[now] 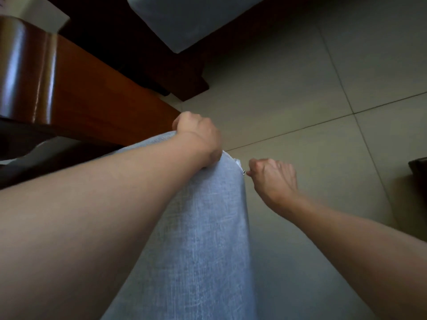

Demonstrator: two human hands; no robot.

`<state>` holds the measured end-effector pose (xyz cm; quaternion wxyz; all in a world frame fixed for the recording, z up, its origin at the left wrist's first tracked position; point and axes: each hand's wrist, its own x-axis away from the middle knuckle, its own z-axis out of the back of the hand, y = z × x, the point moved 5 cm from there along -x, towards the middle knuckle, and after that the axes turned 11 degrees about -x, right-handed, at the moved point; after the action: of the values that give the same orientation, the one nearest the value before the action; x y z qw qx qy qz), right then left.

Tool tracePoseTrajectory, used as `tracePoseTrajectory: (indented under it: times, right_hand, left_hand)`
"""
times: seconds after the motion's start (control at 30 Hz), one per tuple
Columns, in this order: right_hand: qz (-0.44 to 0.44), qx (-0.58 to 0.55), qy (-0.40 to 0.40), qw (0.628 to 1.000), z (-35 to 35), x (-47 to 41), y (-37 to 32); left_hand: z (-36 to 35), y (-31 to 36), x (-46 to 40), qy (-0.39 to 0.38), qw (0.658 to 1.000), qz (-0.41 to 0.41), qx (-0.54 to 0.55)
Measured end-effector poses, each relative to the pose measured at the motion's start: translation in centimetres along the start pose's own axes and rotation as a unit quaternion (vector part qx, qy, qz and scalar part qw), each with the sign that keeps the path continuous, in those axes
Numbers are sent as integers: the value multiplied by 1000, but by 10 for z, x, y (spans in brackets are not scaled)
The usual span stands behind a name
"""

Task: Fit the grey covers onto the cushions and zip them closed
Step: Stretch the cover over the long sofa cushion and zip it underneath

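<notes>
Grey woven cover (203, 227), hands (198, 137) gripping

Cloth, metal, wood, tile.
Grey cover (203, 227) shows coarse woven cloth; zipper pull (244, 173) glints metal; wooden furniture (69, 88) at ten o'clock gleams glossy; floor tiles (300, 88) matt.

Grey cover (203, 227): pale blue-grey cloth showing a fine woven slub pattern of lighter threads; a small silver zip pull (244, 173) is glinting at its far edge. Second cushion (184, 21), top of view: the same pale grey, appearing plain. Wooden furniture (92, 95): glossy reddish-brown, shading to dark brown at the rounded arm, which is carrying pale reflections. Floor tiles (323, 88): plain beige-grey, crossed by thin dark grout lines.
</notes>
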<state>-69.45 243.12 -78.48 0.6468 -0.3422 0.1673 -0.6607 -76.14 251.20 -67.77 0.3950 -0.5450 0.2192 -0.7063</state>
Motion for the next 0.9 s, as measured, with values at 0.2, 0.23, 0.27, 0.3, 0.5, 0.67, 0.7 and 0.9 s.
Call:
tracePoseTrajectory:
  times: [0.2, 0.23, 0.27, 0.3, 0.5, 0.67, 0.7, 0.9]
  right_hand:
    - [41, 56, -24, 997, 15, -48, -10]
    - [54, 64, -33, 996, 15, -51, -11]
    - [65, 71, -39, 995, 14, -53, -12]
    - [75, 78, -45, 993, 14, -58, -12]
    - [67, 53, -69, 994, 4, -74, -19]
    - [1, -113, -143, 983, 8, -81, -9]
    - [2, -109, -164, 980, 15, -83, -9]
    - [44, -76, -234, 968, 72, -74, -53]
  left_hand:
    - [-4, 4, -14, -34, 998, -36, 25]
    - [-6, 4, -15, -54, 997, -40, 31]
    - [-8, 4, -16, -76, 995, -43, 44]
    - [-9, 3, -19, -95, 992, -49, 65]
    - [-20, -5, -34, -156, 962, -83, 210]
    - [-27, -20, -41, -163, 914, -9, 370]
    - [-27, -26, -38, -164, 900, 15, 404]
    - [-41, -63, 2, -145, 846, 116, 499]
